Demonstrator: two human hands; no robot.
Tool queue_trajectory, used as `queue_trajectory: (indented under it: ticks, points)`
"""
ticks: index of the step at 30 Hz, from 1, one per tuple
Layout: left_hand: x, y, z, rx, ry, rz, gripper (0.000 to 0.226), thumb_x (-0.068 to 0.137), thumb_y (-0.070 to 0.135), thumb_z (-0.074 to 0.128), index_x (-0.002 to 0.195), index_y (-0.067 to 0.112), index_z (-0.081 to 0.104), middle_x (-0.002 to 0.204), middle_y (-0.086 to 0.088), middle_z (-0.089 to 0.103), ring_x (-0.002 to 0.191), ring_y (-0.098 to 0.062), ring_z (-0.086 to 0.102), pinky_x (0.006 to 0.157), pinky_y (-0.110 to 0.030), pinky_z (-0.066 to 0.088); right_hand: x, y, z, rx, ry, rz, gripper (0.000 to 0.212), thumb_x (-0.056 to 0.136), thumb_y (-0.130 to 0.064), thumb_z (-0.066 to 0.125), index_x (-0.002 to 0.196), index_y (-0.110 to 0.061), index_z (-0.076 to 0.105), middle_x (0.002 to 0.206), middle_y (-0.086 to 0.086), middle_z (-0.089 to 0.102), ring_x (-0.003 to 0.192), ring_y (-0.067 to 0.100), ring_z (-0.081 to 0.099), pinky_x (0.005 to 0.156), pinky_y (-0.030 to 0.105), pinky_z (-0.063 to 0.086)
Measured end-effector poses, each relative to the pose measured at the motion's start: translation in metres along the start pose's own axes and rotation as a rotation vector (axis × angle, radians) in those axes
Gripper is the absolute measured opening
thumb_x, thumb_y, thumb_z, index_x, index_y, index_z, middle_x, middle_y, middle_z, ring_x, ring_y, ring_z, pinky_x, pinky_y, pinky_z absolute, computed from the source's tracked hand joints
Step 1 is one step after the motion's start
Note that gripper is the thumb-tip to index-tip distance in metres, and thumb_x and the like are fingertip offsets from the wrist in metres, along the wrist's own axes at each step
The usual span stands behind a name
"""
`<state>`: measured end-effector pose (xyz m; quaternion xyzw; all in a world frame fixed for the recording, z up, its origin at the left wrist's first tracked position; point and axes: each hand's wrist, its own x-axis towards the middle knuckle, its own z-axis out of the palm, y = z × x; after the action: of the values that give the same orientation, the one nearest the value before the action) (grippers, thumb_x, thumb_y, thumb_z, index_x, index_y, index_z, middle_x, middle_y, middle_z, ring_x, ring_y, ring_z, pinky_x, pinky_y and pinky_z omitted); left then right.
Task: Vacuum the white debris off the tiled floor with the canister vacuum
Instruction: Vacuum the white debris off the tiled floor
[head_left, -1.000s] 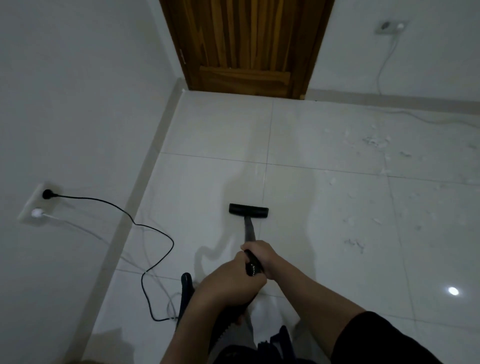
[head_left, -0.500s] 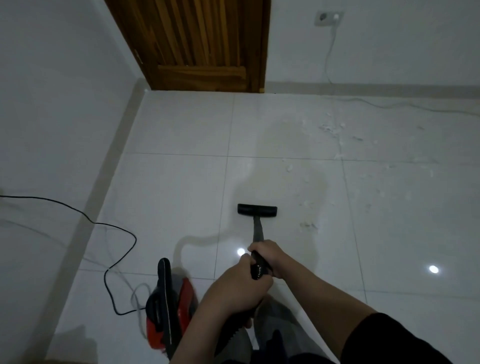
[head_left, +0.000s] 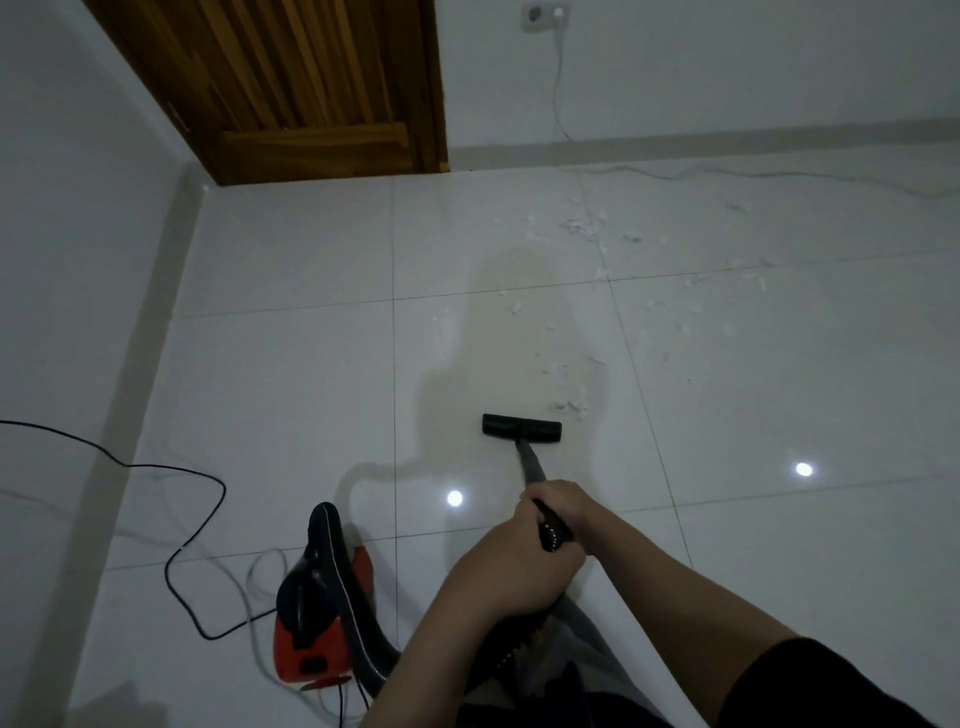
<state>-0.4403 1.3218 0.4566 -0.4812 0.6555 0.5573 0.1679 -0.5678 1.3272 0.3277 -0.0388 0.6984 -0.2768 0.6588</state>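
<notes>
Both hands grip the black vacuum wand (head_left: 531, 464). My left hand (head_left: 511, 566) wraps it lower down, near the ribbed hose. My right hand (head_left: 562, 503) holds it further up the tube. The flat black floor nozzle (head_left: 521, 428) rests on the white tiled floor (head_left: 291, 374), just short of a clump of white debris (head_left: 570, 405). More white scraps (head_left: 584, 226) lie scattered across the tiles ahead and to the right. The red and black canister vacuum (head_left: 323, 603) sits at my lower left, its hose curving toward my hands.
A black power cord (head_left: 197, 525) loops over the floor at the left. A wooden door (head_left: 306, 88) closes the far corner. A wall socket (head_left: 544, 15) holds a white cable (head_left: 675, 174) that trails along the far skirting. The left wall is close.
The view has swung to the right, bringing the canister into sight. The nozzle has shifted right over the tiles and now sits next to the nearest debris clump.
</notes>
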Motion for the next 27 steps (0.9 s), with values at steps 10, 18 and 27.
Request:
queue_trajectory:
  ticks: [10, 18, 27]
  points:
    - [0.006, 0.029, 0.072, -0.065, -0.037, 0.025, 0.057, 0.093, 0.044, 0.047, 0.143, 0.021, 0.032, 0.093, 0.005, 0.06, 0.077, -0.011, 0.062, 0.071, -0.025, 0.052, -0.019, 0.029, -0.07, -0.172, 0.09, 0.007, 0.024, 0.094, -0.008, 0.054, 0.069, -0.007, 0.052, 0.062, 0.008, 0.052, 0.051, 0.015, 0.047, 0.034, 0.012, 0.035]
    - [0.037, 0.066, 0.104, -0.128, -0.029, -0.009, 0.061, 0.09, 0.042, 0.049, 0.142, 0.018, 0.029, 0.092, 0.003, 0.061, 0.076, -0.016, 0.063, 0.072, -0.037, 0.055, 0.014, 0.021, -0.126, -0.196, 0.025, -0.011, 0.011, 0.092, -0.013, 0.058, 0.096, -0.003, 0.053, 0.073, 0.01, 0.056, 0.053, 0.016, 0.054, 0.045, 0.024, 0.044]
    - [0.089, 0.13, 0.131, -0.175, 0.103, -0.054, 0.027, 0.093, 0.038, 0.049, 0.115, 0.027, 0.039, 0.092, -0.004, 0.066, 0.071, -0.016, 0.06, 0.062, -0.032, 0.047, 0.047, -0.017, -0.193, -0.251, -0.058, -0.026, 0.025, 0.092, -0.018, 0.058, 0.112, -0.006, 0.049, 0.084, 0.01, 0.057, 0.066, 0.02, 0.056, 0.053, 0.028, 0.046]
